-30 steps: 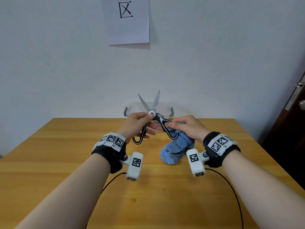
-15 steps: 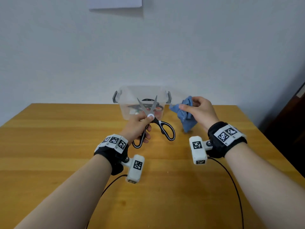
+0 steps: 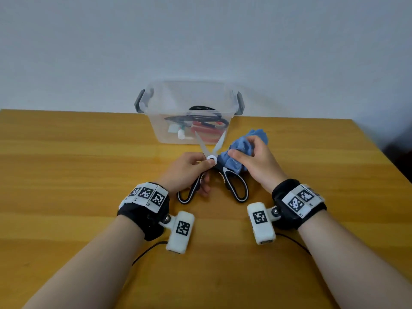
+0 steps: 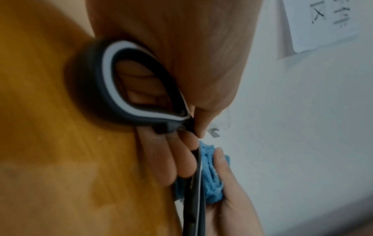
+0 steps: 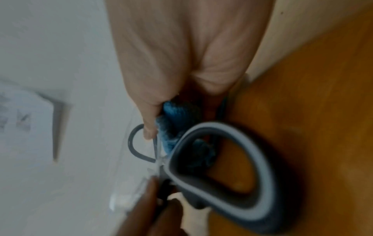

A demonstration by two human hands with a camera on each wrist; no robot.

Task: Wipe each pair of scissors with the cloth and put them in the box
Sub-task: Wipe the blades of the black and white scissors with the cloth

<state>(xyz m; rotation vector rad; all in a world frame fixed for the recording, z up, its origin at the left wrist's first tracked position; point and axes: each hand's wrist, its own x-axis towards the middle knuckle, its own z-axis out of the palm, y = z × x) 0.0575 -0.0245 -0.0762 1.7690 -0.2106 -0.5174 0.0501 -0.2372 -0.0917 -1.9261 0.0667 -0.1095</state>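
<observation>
Cloth [image 3: 242,150] brought against scissors [image 3: 211,159], gripped by right hand [image 3: 256,161], left hand [image 3: 187,170] holding scissors

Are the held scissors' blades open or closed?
Open: the scissors blades splay in a V above the pivot, handles spread, held by the left hand.

A wooden table [image 3: 66,175] with an orange-yellow grain is seen beneath and around both hands, its far edge set against the wall beyond them. A plain, pale grey-white wall [image 3: 200,41] fills the upper field ahead of the hands. A white paper sheet [image 4: 322,24] with dark markings is fixed to that wall, above the hands. A dark area [image 3: 399,157] is visible past the table corner, right of the right hand. Illumination is even and diffuse.
</observation>
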